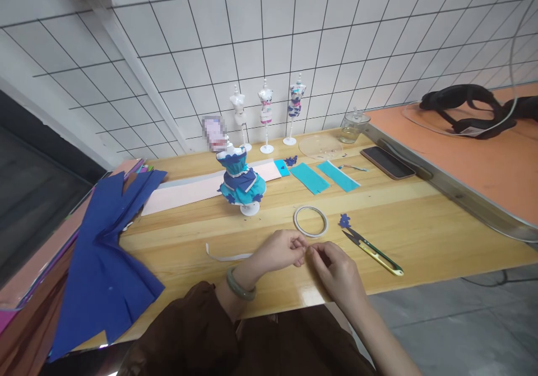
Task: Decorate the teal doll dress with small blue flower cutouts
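Note:
My left hand [281, 249] and my right hand [337, 269] meet fingertip to fingertip above the wooden table [189, 236]. Both are closed in a pinch; whatever lies between the fingers is too small to make out. Just beyond them lies a narrow roll of tape [297, 226]. To the right are thread snips [380, 257] with a green and yellow handle, their tips near a small dark blue cut-out piece [344, 220]. A thin white strip [229, 258] runs partly behind my left wrist. Farther back stands a mini dress form in a blue and teal dress [244, 182].
Dark blue crepe sheets [105, 241] hang over the table's left side. Teal pieces [310, 177], a long pale pink strip [180, 196] and a phone [387, 162] lie farther back. Several small mannequins [265, 107] and a glass cup [352, 128] stand near the tiled wall.

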A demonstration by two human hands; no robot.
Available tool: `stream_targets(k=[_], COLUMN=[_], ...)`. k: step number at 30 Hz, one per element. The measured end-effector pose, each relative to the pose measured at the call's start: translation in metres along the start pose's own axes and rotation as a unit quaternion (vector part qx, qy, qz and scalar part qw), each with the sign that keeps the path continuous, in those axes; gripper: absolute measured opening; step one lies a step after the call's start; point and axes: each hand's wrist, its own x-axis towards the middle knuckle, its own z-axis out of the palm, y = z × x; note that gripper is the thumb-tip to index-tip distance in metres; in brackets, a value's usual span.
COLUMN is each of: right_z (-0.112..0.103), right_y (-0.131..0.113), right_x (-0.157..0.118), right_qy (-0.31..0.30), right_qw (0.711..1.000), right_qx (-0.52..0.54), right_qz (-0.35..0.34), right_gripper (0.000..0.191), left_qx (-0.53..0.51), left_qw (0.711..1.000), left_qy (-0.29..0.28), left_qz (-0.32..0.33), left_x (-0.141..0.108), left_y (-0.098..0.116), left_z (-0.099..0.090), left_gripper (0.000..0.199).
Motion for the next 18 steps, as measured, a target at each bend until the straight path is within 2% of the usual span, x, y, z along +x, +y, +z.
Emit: stream_targets(k=[3, 5, 7, 9, 13, 18], right_z=[-0.005, -0.012, -0.021, -0.033, -0.051, -0.064], right_y=[0.001, 0.008, 0.021, 0.039, 0.071, 0.078], right_x=[0.001, 0.002, 0.002, 0.000, -0.009, -0.023], right_qy=[-0.009, 0.012, 0.067, 0.122, 0.085, 0.006], right_qw=[1.000, 1.000, 0.996, 0.977, 0.943, 0.937], right_qx=[0.022, 0.007, -0.062, -0.170, -0.319, -0.346], right_qz=[-0.002, -0.007, -0.016, -0.031, -0.050, -0.052], right_gripper=[0.025, 0.024, 0.025, 0.027, 0.031, 0.035], left_qx=[-0.027, -0.057, -0.090, -0.115, -0.143, -0.157], left_qw=[1.000, 0.998, 0.996, 0.993, 0.989, 0.986], left_qy=[-0.001, -0.004, -0.009, -0.014, -0.019, -0.039], left_qz=[-0.005, -0.009, -0.008, -0.003, 0.017, 0.034], left_x=[0.000, 0.000, -0.001, -0.002, -0.002, 0.000], left_y=[0.000, 0.001, 0.003, 0.005, 0.007, 0.003], left_z=[0.000, -0.001, -0.003, -0.004, -0.006, -0.005], left_gripper=[0.019, 0.019, 0.021, 0.025, 0.034, 0.039])
